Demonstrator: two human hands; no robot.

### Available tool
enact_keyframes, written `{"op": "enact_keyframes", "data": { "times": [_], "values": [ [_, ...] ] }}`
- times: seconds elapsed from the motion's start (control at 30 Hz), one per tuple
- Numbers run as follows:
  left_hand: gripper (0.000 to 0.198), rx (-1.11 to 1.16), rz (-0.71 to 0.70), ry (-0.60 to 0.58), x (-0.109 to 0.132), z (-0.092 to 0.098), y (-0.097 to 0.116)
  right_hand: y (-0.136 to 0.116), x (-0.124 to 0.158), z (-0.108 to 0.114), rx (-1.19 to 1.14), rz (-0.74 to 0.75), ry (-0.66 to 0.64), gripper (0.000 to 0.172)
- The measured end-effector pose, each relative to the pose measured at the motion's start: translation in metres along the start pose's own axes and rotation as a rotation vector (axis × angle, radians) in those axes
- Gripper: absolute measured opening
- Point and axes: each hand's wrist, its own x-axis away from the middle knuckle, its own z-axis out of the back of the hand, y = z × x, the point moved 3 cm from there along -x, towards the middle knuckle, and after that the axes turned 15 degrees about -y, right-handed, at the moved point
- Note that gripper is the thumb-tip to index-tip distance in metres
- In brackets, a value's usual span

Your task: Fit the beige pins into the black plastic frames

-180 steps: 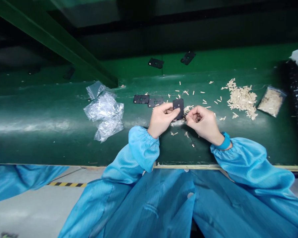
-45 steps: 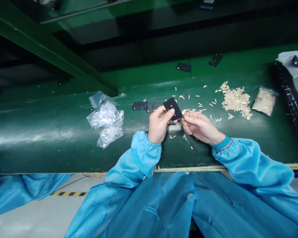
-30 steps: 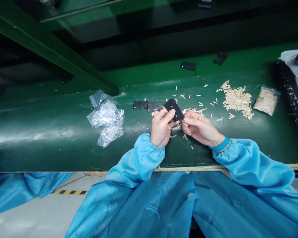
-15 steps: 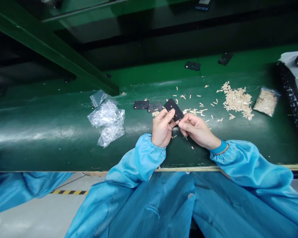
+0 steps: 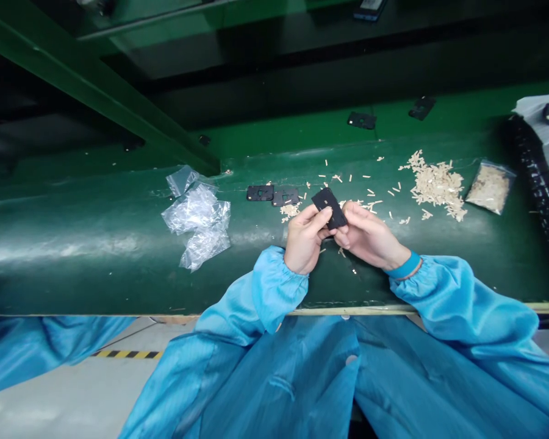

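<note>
Pinched between thumb and fingers of my left hand is a black rectangular plastic part, tilted above the green bench. My right hand has its fingers closed at the part's lower right edge and touches it there. Whether a small piece sits in those right fingertips is hidden. Behind and left of my hands lie two similar flat parts with cut-outs, a black plastic plate and a dark grey plate. Small cream strips lie in a little heap beside my left hand.
To the right are a large pile of cream strips and a clear bag of strips. Crumpled clear plastic bags lie left. Farther back are more black parts. A green post rises at left; another person's blue sleeve shows lower left.
Both hands and the black part have shifted slightly right and down. The right fingers have moved up along the part's edge. The black parts at the back have shifted slightly right.
</note>
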Motion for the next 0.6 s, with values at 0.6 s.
{"op": "enact_keyframes", "data": {
  "times": [0.6],
  "values": [
    [0.021, 0.089, -0.012, 0.030, 0.0001, 0.0002, -0.0001, 0.0070, 0.0004, 0.0100, 0.683, 0.287, 0.149, 0.027]
  ]
}}
